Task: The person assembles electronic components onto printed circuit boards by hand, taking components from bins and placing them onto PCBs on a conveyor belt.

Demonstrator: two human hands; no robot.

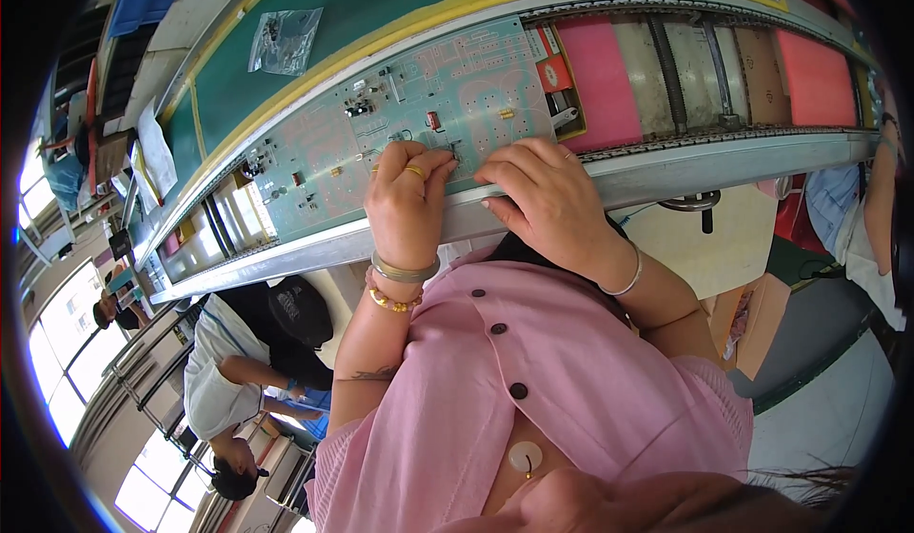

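Note:
A large green circuit board (324, 148) lies in the metal conveyor rails in front of me, printed with pale traces and holes. My left hand (407, 200) is over its near edge, thumb and fingertips pinched together beside a small dark part with leads (454, 148). Whatever the pinch holds is too small to make out. My right hand (545, 195) rests at the board's near right corner, fingers bent, thumb apart from the index finger, nothing visible between them. Nearby on the board stand a red component (433, 120), a yellow component (506, 113) and several black parts (358, 108).
The near metal rail (666, 173) runs under my wrists. Beyond the far rail, a clear bag of small parts (285, 40) lies on a green surface. Right of the board sit a yellow-edged box (562, 86) and a pink sheet (598, 81). Another person (233, 362) is at left.

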